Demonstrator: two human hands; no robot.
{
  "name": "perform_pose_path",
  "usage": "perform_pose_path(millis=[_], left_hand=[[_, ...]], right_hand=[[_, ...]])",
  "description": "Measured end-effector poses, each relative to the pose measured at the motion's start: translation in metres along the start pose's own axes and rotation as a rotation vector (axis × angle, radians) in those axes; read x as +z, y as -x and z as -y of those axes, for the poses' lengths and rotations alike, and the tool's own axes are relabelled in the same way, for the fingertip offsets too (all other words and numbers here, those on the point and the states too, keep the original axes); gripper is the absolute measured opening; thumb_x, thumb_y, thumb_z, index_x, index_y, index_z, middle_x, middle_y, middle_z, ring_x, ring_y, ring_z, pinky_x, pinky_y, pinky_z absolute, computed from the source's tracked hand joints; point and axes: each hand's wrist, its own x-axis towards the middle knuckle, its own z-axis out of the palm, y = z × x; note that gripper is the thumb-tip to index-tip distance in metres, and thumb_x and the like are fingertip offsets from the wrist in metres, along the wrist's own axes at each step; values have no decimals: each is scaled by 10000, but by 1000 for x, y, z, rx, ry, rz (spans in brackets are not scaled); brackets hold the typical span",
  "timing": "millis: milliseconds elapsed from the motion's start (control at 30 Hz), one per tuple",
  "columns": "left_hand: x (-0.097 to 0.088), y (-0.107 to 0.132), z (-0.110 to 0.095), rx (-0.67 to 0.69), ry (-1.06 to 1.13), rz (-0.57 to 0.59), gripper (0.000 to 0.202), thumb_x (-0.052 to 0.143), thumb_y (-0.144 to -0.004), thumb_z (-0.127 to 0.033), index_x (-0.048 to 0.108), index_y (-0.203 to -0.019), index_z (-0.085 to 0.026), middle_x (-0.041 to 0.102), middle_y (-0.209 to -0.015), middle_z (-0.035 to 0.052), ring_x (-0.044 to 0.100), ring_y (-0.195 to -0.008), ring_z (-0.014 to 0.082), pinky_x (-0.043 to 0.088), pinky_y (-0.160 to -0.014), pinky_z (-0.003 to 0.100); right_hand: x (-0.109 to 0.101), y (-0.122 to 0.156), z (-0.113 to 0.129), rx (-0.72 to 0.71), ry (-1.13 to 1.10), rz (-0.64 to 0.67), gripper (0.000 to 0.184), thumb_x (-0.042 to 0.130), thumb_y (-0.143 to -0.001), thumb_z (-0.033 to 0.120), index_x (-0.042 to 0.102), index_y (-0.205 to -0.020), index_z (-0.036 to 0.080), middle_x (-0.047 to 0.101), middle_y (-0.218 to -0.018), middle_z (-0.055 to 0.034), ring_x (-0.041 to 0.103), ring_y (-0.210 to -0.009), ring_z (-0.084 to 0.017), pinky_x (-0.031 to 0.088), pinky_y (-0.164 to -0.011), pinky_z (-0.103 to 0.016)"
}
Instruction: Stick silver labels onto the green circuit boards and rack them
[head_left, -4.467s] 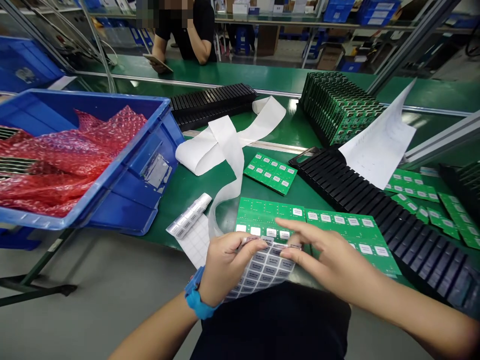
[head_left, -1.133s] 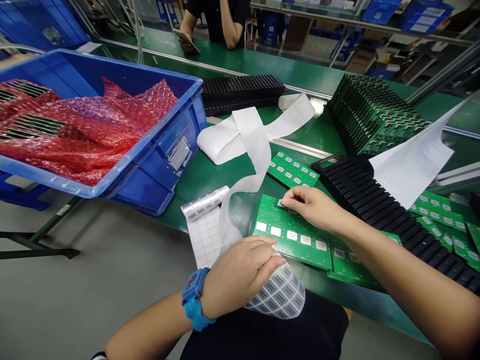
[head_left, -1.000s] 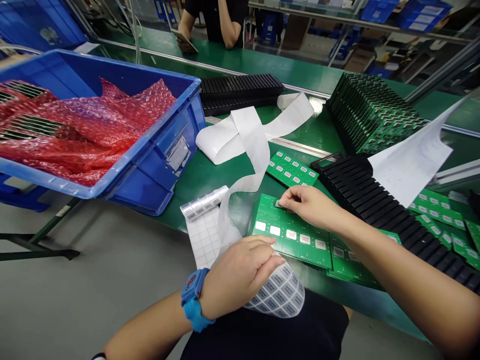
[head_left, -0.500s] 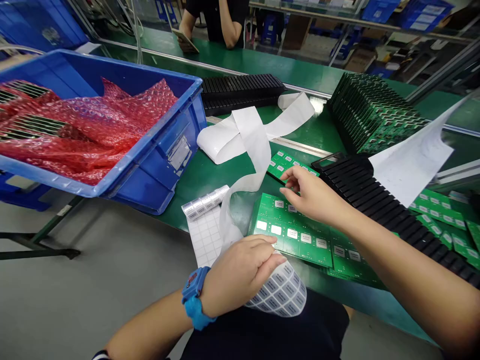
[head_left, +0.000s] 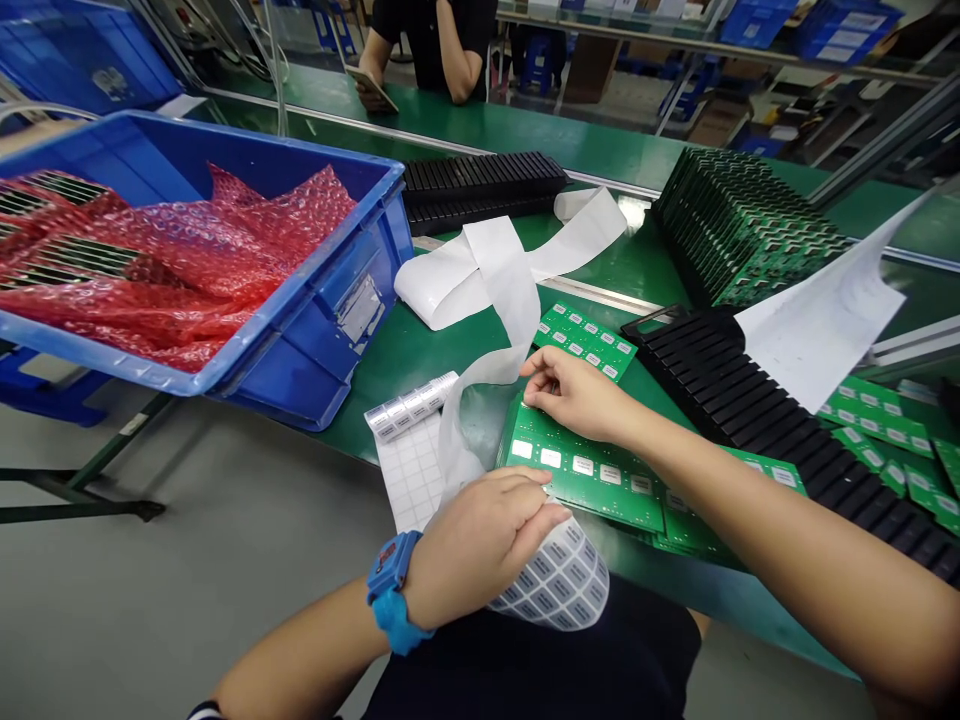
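Observation:
My left hand (head_left: 480, 535) grips a curled sheet of small grey-and-white labels (head_left: 555, 580), with its fingers resting on the near edge of a green circuit board panel (head_left: 581, 480). A blue wristband (head_left: 390, 590) circles that wrist. My right hand (head_left: 574, 393) hovers with curled fingers at the panel's far left corner, hiding part of it. Anything between its fingertips is hidden. A row of white labels runs across the panel. A strip of gridded label backing (head_left: 409, 465) lies left of the panel.
A blue crate (head_left: 300, 330) of red bubble wrap stands at the left. A long white backing strip (head_left: 480, 280) loops over the green bench. Black slotted racks (head_left: 750, 410) and a stacked rack of boards (head_left: 750, 225) lie right. A co-worker's hands (head_left: 371, 95) hold a phone beyond.
My right hand has moved left and slightly toward me, from the labels on the panel to its far left corner. My left hand stays on the curled sheet.

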Motion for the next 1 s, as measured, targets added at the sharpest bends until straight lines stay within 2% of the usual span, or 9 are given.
perform_pose_path(millis=[100,200,400,467,567,700,767,867,1000], left_hand=[[0,0,0,-2,12,2,321,369,-935,-270,590,-735,-149,678,-847,82,542,-1117,180,424,-959,304],[-1,2,1,9,72,-26,310,371,-934,-262,607,-761,-156,678,-825,74,547,-1112,183,438,-941,305],[-6,11,3,128,234,-80,258,393,-915,-208,635,-855,-142,683,-823,77,636,-871,173,497,-762,264],[-9,15,5,125,265,-98,252,392,-909,-195,628,-834,-151,676,-802,65,635,-749,151,495,-674,240],[-17,23,8,114,291,-203,246,388,-907,-187,625,-843,-175,670,-779,35,628,-720,133,485,-637,207],[-24,31,14,-142,190,-549,245,439,-895,-292,674,-867,-226,689,-822,5,628,-741,142,475,-638,206],[-26,31,18,-331,167,-694,251,484,-864,-370,670,-971,-240,687,-814,1,620,-719,151,477,-630,218],[-29,28,25,-467,255,-786,384,537,-821,-419,572,-1163,-248,641,-668,-26,592,-612,133,488,-584,213],[-35,30,34,-543,285,-802,280,578,-795,-420,655,-988,-232,680,-861,11,631,-759,155,510,-588,185]], right_hand=[[-3,13,4,-216,318,-105,168,499,-780,85,503,-895,207,619,-1017,-63,576,-942,-213,473,-785,-383],[-20,39,6,-294,439,-190,124,498,-824,167,510,-940,210,335,-1399,-104,366,-1257,-261,418,-926,-431],[-33,82,3,-102,535,216,506,701,-580,573,442,-816,208,331,-1377,-189,173,-1339,-385,294,-1018,-560],[-34,87,10,-102,558,204,482,695,-601,549,417,-806,213,419,-1291,-180,203,-1337,-357,253,-1050,-544],[-56,103,19,-68,539,129,479,676,-623,541,409,-872,231,427,-1278,-137,245,-1326,-319,395,-975,-450],[-99,151,1,161,559,154,552,718,-582,502,429,-978,248,202,-1454,-108,402,-1223,-372,517,-769,-372],[-108,173,-19,264,556,209,528,739,-565,436,432,-953,252,178,-1467,-95,341,-1266,-386,510,-793,-382],[-102,188,-42,319,552,236,424,705,-596,357,432,-898,242,179,-1466,-89,229,-1321,-390,452,-888,-439],[-94,183,-42,249,538,238,324,658,-612,291,435,-841,234,323,-1363,-92,320,-1280,-349,455,-875,-407]])
